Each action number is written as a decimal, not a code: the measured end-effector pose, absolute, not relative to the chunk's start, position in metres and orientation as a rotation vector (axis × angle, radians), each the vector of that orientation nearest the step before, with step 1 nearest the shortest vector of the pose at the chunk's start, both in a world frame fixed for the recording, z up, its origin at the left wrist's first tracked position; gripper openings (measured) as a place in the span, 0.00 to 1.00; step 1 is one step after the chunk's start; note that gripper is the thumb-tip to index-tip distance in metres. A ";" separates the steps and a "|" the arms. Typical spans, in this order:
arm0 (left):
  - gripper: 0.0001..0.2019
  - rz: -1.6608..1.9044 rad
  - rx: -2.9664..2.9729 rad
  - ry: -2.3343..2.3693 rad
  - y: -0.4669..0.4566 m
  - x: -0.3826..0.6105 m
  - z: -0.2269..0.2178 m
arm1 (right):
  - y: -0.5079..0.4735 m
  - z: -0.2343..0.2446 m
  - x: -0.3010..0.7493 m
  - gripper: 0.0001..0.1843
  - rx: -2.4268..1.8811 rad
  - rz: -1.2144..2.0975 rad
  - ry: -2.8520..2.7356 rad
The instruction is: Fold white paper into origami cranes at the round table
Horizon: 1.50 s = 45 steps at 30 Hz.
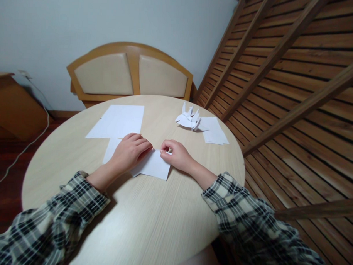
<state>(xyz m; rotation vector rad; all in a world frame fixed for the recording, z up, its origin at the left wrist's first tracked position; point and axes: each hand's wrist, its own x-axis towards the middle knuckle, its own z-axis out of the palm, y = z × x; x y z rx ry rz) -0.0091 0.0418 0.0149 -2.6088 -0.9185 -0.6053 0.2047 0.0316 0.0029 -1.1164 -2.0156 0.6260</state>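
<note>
A folded white sheet of paper (153,166) lies on the round pale wooden table (144,224) in front of me. My left hand (129,152) lies palm down on its left part, fingers together and pressing it flat. My right hand (175,155) pinches the sheet's upper right corner between thumb and fingers. Both forearms wear plaid sleeves.
A stack of white sheets (119,121) lies behind my left hand. Folded paper figures (190,118) sit on another sheet (214,130) at the table's far right. A chair back (130,75) stands beyond the table. Slatted wood boarding (296,94) is at the right, a cable (19,150) at the left.
</note>
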 end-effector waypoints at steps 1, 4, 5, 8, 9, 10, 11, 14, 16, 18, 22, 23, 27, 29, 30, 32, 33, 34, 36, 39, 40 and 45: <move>0.12 -0.606 -2.607 -0.913 0.042 -0.009 0.015 | 0.032 0.003 0.204 0.03 -1.116 0.627 -2.014; 0.12 -0.610 -2.604 -0.913 0.042 -0.010 0.016 | 0.032 0.004 0.205 0.02 -1.096 0.642 -2.002; 0.12 -0.612 -2.600 -0.921 0.043 -0.011 0.016 | 0.031 0.005 0.206 0.02 -1.090 0.653 -1.991; 0.13 -0.629 -2.573 -0.950 0.046 -0.016 0.017 | 0.032 0.005 0.210 0.02 -1.099 0.710 -1.944; 0.13 -0.638 -2.563 -0.958 0.047 -0.019 0.017 | 0.033 0.005 0.212 0.02 -1.102 0.730 -1.933; 0.13 -0.643 -2.559 -0.964 0.049 -0.020 0.017 | 0.034 0.004 0.213 0.02 -1.103 0.744 -1.927; 0.14 -0.646 -2.558 -0.967 0.050 -0.022 0.017 | 0.034 0.003 0.215 0.02 -1.100 0.752 -1.924; 0.15 -0.652 -2.558 -0.970 0.050 -0.022 0.018 | 0.036 0.002 0.216 0.01 -1.084 0.738 -1.928; 0.15 -0.668 -2.555 -0.974 0.050 -0.020 0.018 | 0.036 0.003 0.215 0.01 -1.074 0.727 -1.926; 0.15 -0.678 -2.558 -0.977 0.049 -0.019 0.019 | 0.036 0.004 0.216 0.01 -1.068 0.726 -1.923; 0.14 -0.685 -2.518 -1.044 0.055 -0.032 0.022 | 0.040 0.003 0.225 0.02 -1.112 0.707 -1.890; 0.14 -0.714 -2.466 -1.108 0.057 -0.038 0.023 | 0.043 0.002 0.230 0.02 -1.133 0.688 -1.866; 0.15 -0.793 -2.292 -1.273 0.066 -0.058 0.024 | 0.055 -0.003 0.246 0.03 -1.203 0.633 -1.690; 0.15 -0.819 -2.325 -1.239 0.065 -0.055 0.023 | 0.056 -0.003 0.247 0.02 -1.194 0.602 -1.673; 0.15 -0.815 -2.373 -1.204 0.062 -0.049 0.022 | 0.054 -0.001 0.245 0.02 -1.173 0.564 -1.683; 0.15 -0.794 -2.445 -1.168 0.055 -0.035 0.021 | 0.046 0.004 0.238 0.05 -1.109 0.401 -1.755; 0.15 -0.776 -2.483 -1.144 0.051 -0.026 0.020 | 0.041 0.007 0.233 0.06 -1.094 0.304 -1.805; 0.16 -0.759 -2.517 -1.119 0.047 -0.019 0.019 | 0.035 0.011 0.228 0.08 -1.091 0.219 -1.850; 0.15 -0.735 -2.562 -1.082 0.039 -0.006 0.017 | 0.024 0.018 0.220 0.10 -1.127 0.076 -1.964; 0.13 -0.725 -2.598 -1.069 0.032 0.003 0.014 | 0.015 0.022 0.212 0.13 -1.168 -0.085 -2.203; 0.13 -0.721 -2.605 -1.070 0.031 0.004 0.013 | 0.015 0.021 0.211 0.14 -1.173 -0.129 -2.285; 0.11 -0.703 -2.653 -1.053 0.030 0.004 0.010 | 0.018 0.014 0.207 0.15 -1.171 -0.192 -2.464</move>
